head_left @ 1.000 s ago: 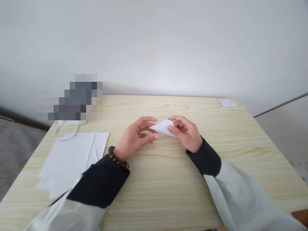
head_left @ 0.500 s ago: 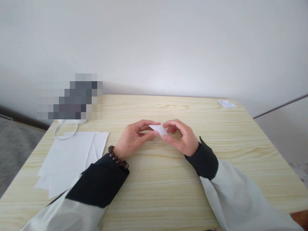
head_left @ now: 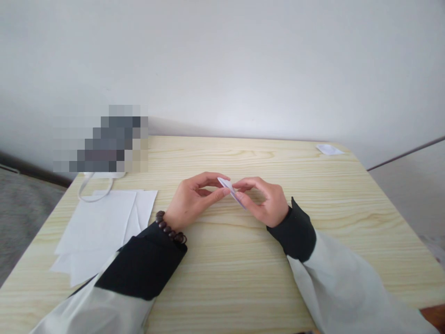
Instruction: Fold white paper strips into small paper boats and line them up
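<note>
A small folded piece of white paper [head_left: 231,188] sits between my two hands, just above the middle of the pale wooden table [head_left: 243,269]. My left hand [head_left: 193,199] pinches its left tip between thumb and forefinger; a dark bead bracelet [head_left: 170,228] circles that wrist. My right hand [head_left: 266,200] pinches the paper's right part, fingers curled round it. The paper now shows nearly edge-on, tilted down to the right.
Loose white sheets [head_left: 100,229] lie on the table's left side, with a white cord loop [head_left: 93,188] behind them. A small white scrap [head_left: 328,149] rests at the far right corner. A white wall stands behind the table.
The folded paper has been pressed narrower: a broad triangle a second ago, now a thin sliver. My right hand has slid left, closer to my left hand.
</note>
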Motion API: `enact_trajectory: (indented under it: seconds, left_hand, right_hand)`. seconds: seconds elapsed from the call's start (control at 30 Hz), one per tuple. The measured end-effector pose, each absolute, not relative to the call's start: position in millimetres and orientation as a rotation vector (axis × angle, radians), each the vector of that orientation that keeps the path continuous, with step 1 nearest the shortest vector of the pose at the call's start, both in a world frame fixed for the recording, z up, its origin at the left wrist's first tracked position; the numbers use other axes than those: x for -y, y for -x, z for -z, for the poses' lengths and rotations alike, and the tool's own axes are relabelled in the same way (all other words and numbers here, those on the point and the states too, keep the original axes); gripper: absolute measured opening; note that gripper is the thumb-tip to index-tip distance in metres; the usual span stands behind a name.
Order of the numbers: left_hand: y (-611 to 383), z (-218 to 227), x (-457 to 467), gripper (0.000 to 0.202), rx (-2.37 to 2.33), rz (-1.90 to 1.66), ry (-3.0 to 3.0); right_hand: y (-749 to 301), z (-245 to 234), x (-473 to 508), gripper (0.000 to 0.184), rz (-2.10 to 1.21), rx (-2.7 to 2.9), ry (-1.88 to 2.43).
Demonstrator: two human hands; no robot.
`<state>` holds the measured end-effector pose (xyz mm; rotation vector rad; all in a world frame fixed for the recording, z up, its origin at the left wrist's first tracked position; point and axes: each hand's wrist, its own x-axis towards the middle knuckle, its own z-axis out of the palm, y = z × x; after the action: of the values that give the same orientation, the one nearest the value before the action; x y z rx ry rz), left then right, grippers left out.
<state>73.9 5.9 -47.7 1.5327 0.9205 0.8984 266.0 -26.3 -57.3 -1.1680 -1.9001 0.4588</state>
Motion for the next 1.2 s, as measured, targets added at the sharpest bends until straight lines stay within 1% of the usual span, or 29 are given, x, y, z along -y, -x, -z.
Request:
enact_trajectory:
  seconds: [0.17, 0.23, 0.3, 0.33, 0.43, 0.5, 0.63, 0.73, 0.83, 0.93, 1.0, 1.07, 1.17, 1.2]
  left_hand:
    - [-76, 47, -3, 0.031, -1.015, -0.953, -1.646]
    - [-77, 48, -1, 0.029, -1.026, -0.975, -1.708]
    - [-78, 49, 0, 0.028, -1.014, -0.992, -1.748]
    - [-79, 50, 0, 0.027, -1.005, -0.997, -1.755]
    - [-80, 51, 1, 0.025, -0.989, -1.008, -1.744]
    - [-81, 50, 1, 0.023, -0.987, -1.020, -1.750]
    - [-80, 48, 2, 0.022, -0.940, -1.041, -1.802]
    - [-82, 48, 4, 0.028, -0.928, -1.001, -1.841]
    - [-86, 48, 6, 0.034, -1.023, -0.900, -1.911]
    - [-89, 50, 6, 0.028, -1.166, -0.855, -1.933]
    - [-89, 52, 5, 0.025, -1.205, -0.899, -1.901]
    - [-88, 54, 4, 0.023, -1.199, -0.942, -1.862]
    - [-88, 56, 3, 0.021, -1.179, -0.948, -1.836]
    - [-88, 56, 4, 0.020, -1.171, -0.944, -1.837]
  right_hand:
    - [-260, 60, 27, 0.014, 0.009, 1.984, 1.183]
    - [-257, 59, 26, 0.012, 0.110, 2.010, 1.194]
    - [-254, 58, 26, 0.006, 0.158, 2.051, 1.202]
    - [-253, 58, 26, 0.005, 0.171, 2.072, 1.207]
    - [-250, 58, 25, 0.017, 0.170, 2.118, 1.238]
    - [-251, 59, 24, 0.022, 0.160, 2.109, 1.272]
    - [-252, 62, 24, 0.022, 0.154, 2.040, 1.308]
    - [-250, 63, 26, 0.021, 0.136, 2.027, 1.293]
    - [-248, 63, 28, 0.021, 0.119, 2.048, 1.277]
    - [-247, 63, 29, 0.023, 0.117, 2.047, 1.263]
    - [-246, 63, 29, 0.023, 0.135, 2.019, 1.290]
    - [-246, 63, 28, 0.021, 0.153, 1.979, 1.350]
    - [-246, 64, 28, 0.007, 0.080, 1.950, 1.439]
    - [-246, 64, 28, 0.005, 0.021, 1.954, 1.448]
